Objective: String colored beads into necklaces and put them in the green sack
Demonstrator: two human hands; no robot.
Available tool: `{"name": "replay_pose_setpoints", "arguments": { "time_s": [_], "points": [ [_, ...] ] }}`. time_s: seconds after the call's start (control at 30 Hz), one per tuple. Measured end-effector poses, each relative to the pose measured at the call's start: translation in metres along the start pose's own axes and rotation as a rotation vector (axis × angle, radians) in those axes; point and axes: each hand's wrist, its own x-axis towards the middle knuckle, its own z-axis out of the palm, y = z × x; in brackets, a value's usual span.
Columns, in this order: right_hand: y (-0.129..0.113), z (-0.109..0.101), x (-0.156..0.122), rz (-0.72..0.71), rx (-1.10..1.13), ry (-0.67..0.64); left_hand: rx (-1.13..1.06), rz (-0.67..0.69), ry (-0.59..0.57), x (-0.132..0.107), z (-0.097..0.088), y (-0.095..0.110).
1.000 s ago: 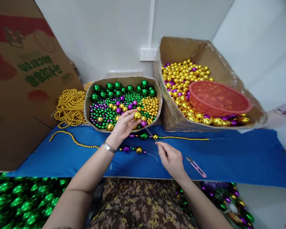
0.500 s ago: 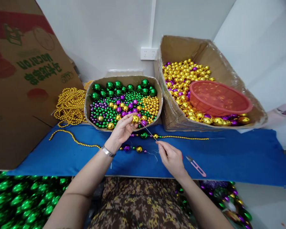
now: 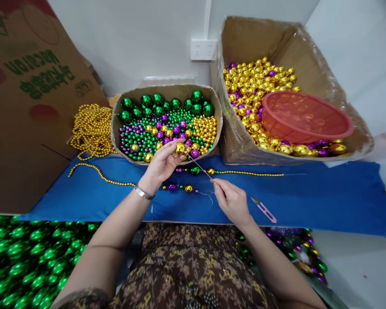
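Observation:
My left hand (image 3: 164, 162) pinches a large gold bead (image 3: 180, 149) between thumb and fingers, over the near rim of the bead box. My right hand (image 3: 230, 199) grips a long thin needle (image 3: 197, 165), which slants up and left with its far end at the gold bead. Whether the tip is inside the bead's hole I cannot tell. Behind the needle lies a strand with a green bead (image 3: 195, 170) and a tail of small gold beads (image 3: 251, 173). Nearer to me, a second strand with a purple bead (image 3: 172, 187) ends in loose thread.
A cardboard box (image 3: 113, 128) holds sorted green, purple and gold beads. To its right stands a larger carton (image 3: 241, 152) with gold beads and a red basket (image 3: 309, 133). Pink thread snips (image 3: 266, 211) lie on the blue cloth (image 3: 309, 201). Gold bead strings (image 3: 91, 128) are heaped at left.
The view has tipped downward, so the boxes and table sit higher in the picture. Both hands keep nearly the same pose, with the needle's end still at the gold bead.

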Motion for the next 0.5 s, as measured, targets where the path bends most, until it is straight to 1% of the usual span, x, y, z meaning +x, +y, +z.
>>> {"name": "replay_pose_setpoints", "arguments": {
  "time_s": [0.1, 0.2, 0.3, 0.4, 0.43, 0.5],
  "points": [
    [-0.001, 0.001, 0.0, -0.006, -0.01, -0.004, -0.03, -0.012, -0.008, -0.003, 0.002, 0.0],
    [0.001, 0.001, 0.0, -0.023, -0.036, 0.002, -0.006, 0.004, -0.019, -0.003, 0.003, -0.001],
    [0.006, 0.0, 0.001, -0.017, -0.101, 0.033, 0.095, 0.082, -0.002, 0.004, 0.0, 0.0],
    [0.012, -0.003, 0.002, 0.013, -0.166, 0.076, 0.286, 0.258, 0.083, 0.021, -0.01, 0.003],
    [0.013, -0.004, 0.002, 0.022, -0.178, 0.082, 0.387, 0.32, 0.117, 0.028, -0.014, 0.004],
    [0.015, -0.005, 0.002, 0.033, -0.184, 0.082, 0.666, 0.42, 0.167, 0.04, -0.023, 0.005]
  ]
}}
